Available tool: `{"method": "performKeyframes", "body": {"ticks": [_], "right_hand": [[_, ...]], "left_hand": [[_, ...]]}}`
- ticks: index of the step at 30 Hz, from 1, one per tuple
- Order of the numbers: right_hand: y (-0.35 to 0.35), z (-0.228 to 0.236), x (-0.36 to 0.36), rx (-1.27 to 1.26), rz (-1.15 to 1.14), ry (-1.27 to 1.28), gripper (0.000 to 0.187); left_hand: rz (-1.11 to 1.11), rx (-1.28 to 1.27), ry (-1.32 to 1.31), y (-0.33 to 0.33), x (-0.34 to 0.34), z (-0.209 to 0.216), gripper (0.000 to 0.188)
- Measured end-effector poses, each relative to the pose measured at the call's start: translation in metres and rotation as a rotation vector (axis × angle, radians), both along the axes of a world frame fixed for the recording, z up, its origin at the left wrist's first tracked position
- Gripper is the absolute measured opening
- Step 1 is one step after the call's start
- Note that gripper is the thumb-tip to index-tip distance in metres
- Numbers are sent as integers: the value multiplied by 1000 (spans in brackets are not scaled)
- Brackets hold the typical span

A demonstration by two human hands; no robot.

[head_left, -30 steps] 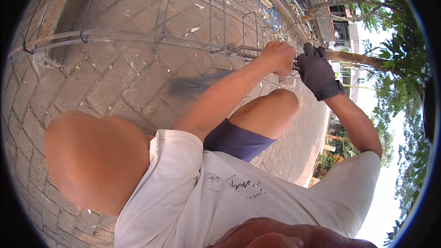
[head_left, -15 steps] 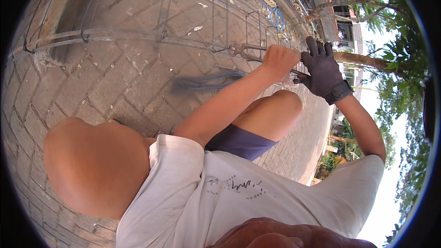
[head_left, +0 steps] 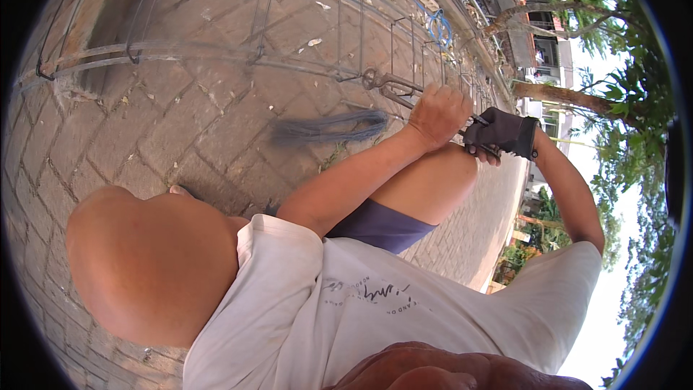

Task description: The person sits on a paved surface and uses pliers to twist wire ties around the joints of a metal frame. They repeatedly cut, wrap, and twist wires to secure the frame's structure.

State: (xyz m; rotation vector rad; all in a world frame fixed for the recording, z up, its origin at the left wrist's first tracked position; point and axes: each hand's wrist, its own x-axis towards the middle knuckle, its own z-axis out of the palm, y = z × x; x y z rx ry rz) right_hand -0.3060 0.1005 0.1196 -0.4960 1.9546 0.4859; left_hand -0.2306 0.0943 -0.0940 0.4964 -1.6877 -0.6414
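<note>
Long-handled pincers [head_left: 398, 89] have their round jaws at a joint of a steel rebar cage [head_left: 339, 72], where a stirrup meets a long bar. My bare left hand [head_left: 440, 112] is wrapped round the handles partway along. At the handle ends, my right hand [head_left: 498, 133] in a dark glove is closed on them, its bare fingertips showing underneath. Whatever sits between the jaws is too small to make out. A looped bundle of thin grey wire [head_left: 332, 127] lies on the paving below the pincers.
The cage stretches across the upper part over brick paving [head_left: 180, 123]. A concrete block edge [head_left: 90, 36] stands at the upper left. My bent knee [head_left: 455, 166] is close beneath my hands. A blue hose [head_left: 439, 27] and litter lie beyond; a tree trunk [head_left: 570, 96] is at the right.
My right hand, spread open beside the handles earlier, has come down and closed on the handle ends. The pincers' handles have tilted slightly downward, with my left hand still on them.
</note>
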Motion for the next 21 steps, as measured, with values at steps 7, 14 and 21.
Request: {"method": "performKeyframes", "body": {"ticks": [7, 14, 21], "right_hand": [[17, -15, 20, -525, 1624, 582, 54], [19, 4, -23, -173, 565, 180, 34], [37, -5, -45, -272, 598, 214, 37]], "left_hand": [[-626, 158, -545, -39, 8, 27, 25], [-608, 129, -353, -105, 65, 44, 58], [-867, 502, -23, -178, 115, 1, 57]]}}
